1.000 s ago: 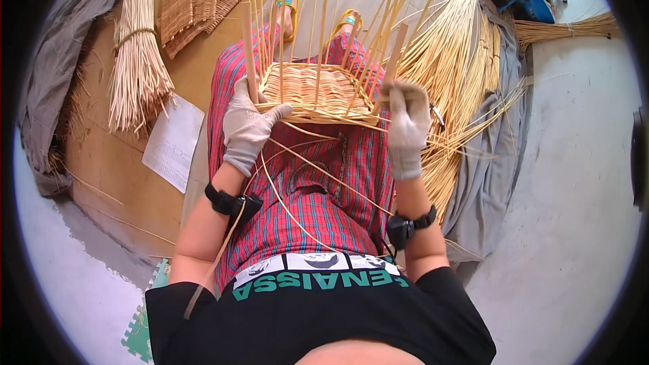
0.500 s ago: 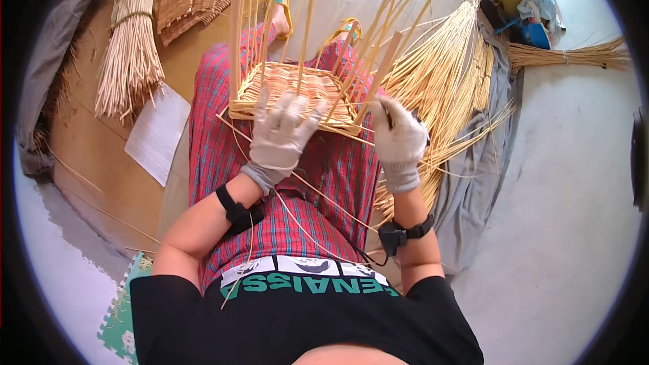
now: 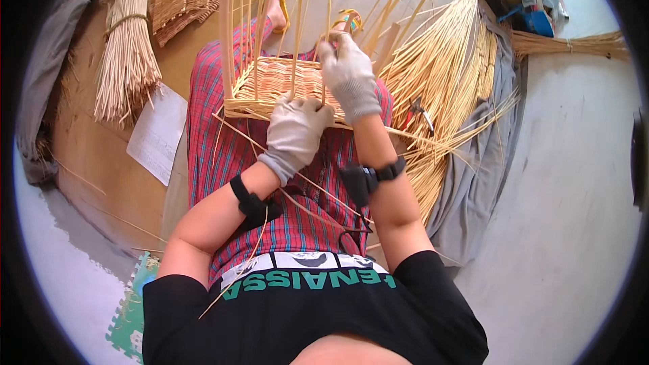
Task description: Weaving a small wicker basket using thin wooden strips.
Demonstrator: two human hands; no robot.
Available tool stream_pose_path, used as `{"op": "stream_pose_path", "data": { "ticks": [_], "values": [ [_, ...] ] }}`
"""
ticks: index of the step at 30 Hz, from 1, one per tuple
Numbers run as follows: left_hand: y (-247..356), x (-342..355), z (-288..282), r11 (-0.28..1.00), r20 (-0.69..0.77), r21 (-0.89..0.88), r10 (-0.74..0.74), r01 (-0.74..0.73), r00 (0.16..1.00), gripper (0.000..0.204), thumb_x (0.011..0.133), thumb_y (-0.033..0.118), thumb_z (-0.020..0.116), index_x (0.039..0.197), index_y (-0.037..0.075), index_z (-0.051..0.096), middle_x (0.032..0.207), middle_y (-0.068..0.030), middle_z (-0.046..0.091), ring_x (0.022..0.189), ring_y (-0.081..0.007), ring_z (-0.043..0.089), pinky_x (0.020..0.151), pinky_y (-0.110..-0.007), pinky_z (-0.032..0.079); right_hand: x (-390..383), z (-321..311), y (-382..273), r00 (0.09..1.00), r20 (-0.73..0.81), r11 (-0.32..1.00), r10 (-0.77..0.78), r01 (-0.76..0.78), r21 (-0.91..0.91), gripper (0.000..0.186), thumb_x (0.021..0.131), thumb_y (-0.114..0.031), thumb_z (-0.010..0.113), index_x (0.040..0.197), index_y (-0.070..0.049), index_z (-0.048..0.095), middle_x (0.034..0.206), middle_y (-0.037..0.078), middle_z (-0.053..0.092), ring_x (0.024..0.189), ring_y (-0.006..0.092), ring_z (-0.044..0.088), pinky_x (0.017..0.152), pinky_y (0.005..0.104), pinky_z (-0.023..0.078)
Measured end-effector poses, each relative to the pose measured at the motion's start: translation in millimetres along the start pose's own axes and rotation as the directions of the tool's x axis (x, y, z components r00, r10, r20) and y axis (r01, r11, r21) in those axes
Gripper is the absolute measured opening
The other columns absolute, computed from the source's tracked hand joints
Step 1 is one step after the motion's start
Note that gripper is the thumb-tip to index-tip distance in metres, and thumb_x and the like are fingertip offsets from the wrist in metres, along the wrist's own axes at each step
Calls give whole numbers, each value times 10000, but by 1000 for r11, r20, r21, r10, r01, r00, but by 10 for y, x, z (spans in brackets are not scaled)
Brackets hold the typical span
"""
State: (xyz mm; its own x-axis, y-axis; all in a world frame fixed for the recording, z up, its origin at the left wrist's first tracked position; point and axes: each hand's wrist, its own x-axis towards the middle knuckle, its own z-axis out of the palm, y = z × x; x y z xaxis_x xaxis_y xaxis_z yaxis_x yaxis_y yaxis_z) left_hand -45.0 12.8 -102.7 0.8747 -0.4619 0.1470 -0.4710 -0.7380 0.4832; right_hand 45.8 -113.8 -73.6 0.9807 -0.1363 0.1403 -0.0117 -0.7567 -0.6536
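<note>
The left hand point(image 3: 295, 132) in a grey glove presses closed on the near rim of the half-woven basket point(image 3: 274, 84), which lies on the lap. Farther, the right hand point(image 3: 348, 74) pinches one upright cane point(image 3: 329, 0). The basket looks light and springy; the thin canes probably snap if bent sharply, so hold the woven rim.

Grey knit gloves, black wrist straps, black T-shirt, red plaid trousers, yellow sandals

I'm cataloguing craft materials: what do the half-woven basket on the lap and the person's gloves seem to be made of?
The basket looks like pale, matte plant strips, perhaps rattan or split bamboo: flat strands interlaced, stiff stakes standing up. The gloves on the left hand and right hand look like grey knitted fabric, soft and matte, with ribbed cuffs.
</note>
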Motion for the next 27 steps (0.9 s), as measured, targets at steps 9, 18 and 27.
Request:
{"op": "stream_pose_path", "data": {
  "ticks": [9, 18, 27],
  "values": [
    [-67, 12, 57, 995, -123, -16, 94, -97, 988, 834, 811, 422, 800, 1541, 177, 480, 973, -58, 683, 950, -262, 665, 884, -438, 456, -725, -964, 513, 987, -71, 831, 142, -80, 550, 286, 1065, -75, 567, 1342, -5, 572, 1080, 72, 688, 997, 151, 677, 864, 305, 564],
    [76, -15, -365, 988, 14, 142, -67, 65, 998, 734, 913, 224, 684, 1598, 247, 421, 969, -42, 607, 922, -259, 627, 875, -473, 444, 180, -748, -440, 937, -40, 934, -347, 342, -98, 772, 895, -81, 712, 1597, -191, 411, 1001, 157, 643, 885, 323, 672, 849, 411, 553],
    [98, -29, -300, 957, 0, 254, -145, 140, 989, 467, 958, 207, 598, 1408, 327, 572, 1106, -111, 653, 1182, -347, 640, 1151, -695, 278, -52, -584, -221, 957, 287, 994, 35, -2, -113, 515, 943, -230, 720, 1364, -47, 486, 915, 241, 697, 853, 429, 703, 753, 480, 556]
  ]
}}
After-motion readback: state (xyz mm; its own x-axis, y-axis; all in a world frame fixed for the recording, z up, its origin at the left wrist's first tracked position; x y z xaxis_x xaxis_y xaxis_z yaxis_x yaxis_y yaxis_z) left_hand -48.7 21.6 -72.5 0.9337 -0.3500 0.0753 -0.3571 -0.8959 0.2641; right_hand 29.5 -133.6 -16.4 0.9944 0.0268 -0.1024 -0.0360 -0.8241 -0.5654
